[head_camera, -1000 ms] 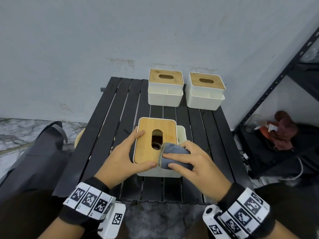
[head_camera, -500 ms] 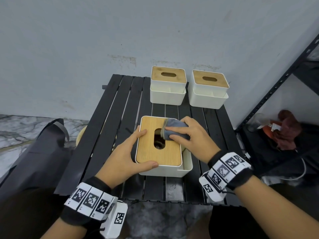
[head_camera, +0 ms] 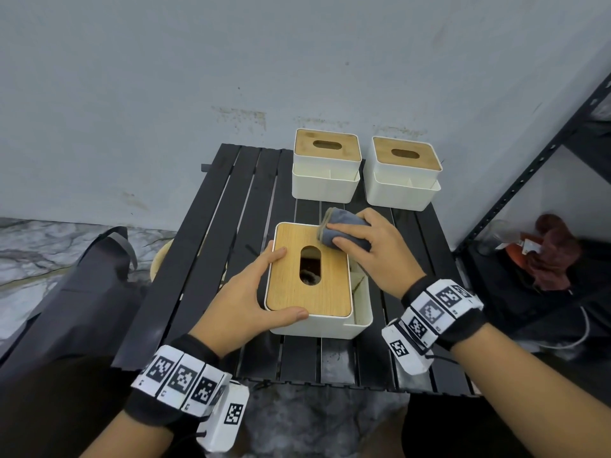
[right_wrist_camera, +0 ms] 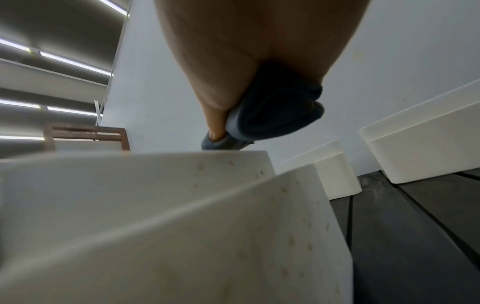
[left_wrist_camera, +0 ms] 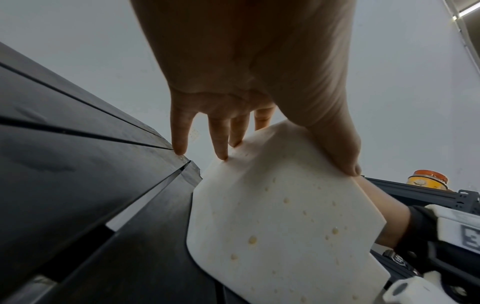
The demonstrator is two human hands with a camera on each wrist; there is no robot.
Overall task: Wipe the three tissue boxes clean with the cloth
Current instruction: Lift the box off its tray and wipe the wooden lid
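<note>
The near tissue box (head_camera: 317, 322) is white with a slotted wooden lid (head_camera: 294, 279) and stands mid-table. My left hand (head_camera: 254, 292) holds its near-left corner, thumb along the front edge and fingers (left_wrist_camera: 221, 144) against the left side. My right hand (head_camera: 373, 256) grips a bunched grey cloth (head_camera: 347, 226) and presses it on the lid's far-right corner. The right wrist view shows the cloth (right_wrist_camera: 272, 115) bunched in the palm above the spotted white wall (right_wrist_camera: 182, 205). Two more tissue boxes (head_camera: 325, 166) (head_camera: 405, 175) stand side by side at the table's far edge.
The black slatted table (head_camera: 211, 259) stands against a grey wall. A black metal shelf (head_camera: 529, 180) stands at the right with a red rag (head_camera: 555, 256) low on it. A dark bag (head_camera: 82, 285) lies on the floor at the left.
My right hand has slid the cloth along the lid's right side, from the near edge to the far-right corner. My left hand keeps its hold on the box.
</note>
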